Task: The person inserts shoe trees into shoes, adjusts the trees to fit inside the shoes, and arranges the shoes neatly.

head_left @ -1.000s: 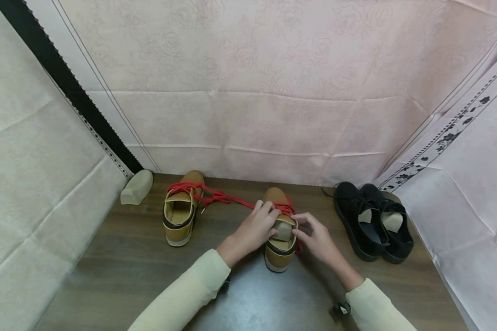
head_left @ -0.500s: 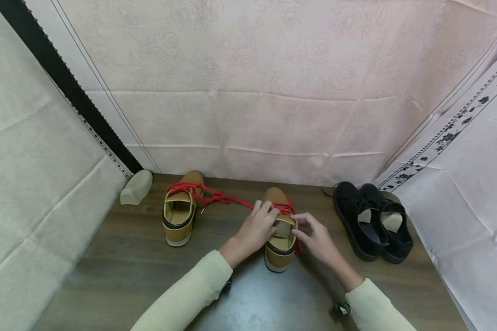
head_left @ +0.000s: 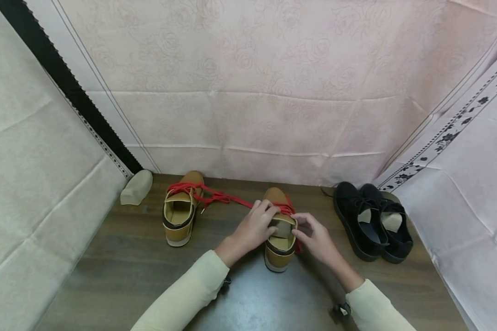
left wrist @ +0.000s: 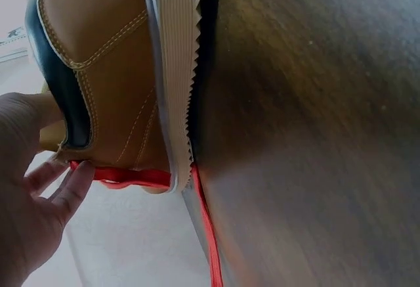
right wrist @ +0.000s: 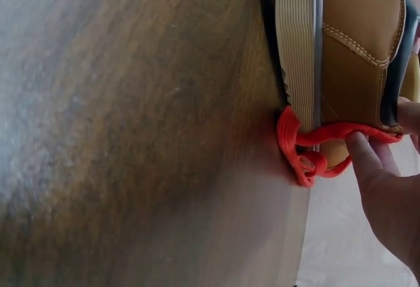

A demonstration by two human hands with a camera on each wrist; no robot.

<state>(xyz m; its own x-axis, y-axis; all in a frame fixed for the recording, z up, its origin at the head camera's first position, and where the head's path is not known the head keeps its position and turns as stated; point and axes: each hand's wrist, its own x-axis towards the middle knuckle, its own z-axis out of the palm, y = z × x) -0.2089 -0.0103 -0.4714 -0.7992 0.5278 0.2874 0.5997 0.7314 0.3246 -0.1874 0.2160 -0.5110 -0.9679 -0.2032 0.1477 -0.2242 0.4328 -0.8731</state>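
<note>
A tan shoe (head_left: 277, 261) with red laces (head_left: 285, 208) stands on the floor in the middle of the head view, toe to the wall. Inside its opening sits a pale insert (head_left: 282, 228). My left hand (head_left: 248, 230) holds the left side of the collar near the laces, thumb at the opening. My right hand (head_left: 316, 239) pinches the right collar edge between thumb and forefinger. In the left wrist view, fingertips (left wrist: 82, 174) press by the lace at the top eyelets. The right wrist view has fingers (right wrist: 361, 148) against the red lace (right wrist: 328, 132).
A second tan shoe (head_left: 178, 234) stands to the left, a red lace (head_left: 236, 200) stretching from it toward the middle shoe. A pale insert (head_left: 136, 187) lies in the left corner. Two black shoes (head_left: 349, 230) with pale inserts stand at right. A cloth-covered wall (head_left: 252, 119) rises behind.
My left hand and forearm have shifted very slightly, the thumb moving a little at the opening. My right hand and the shoes stay in place.
</note>
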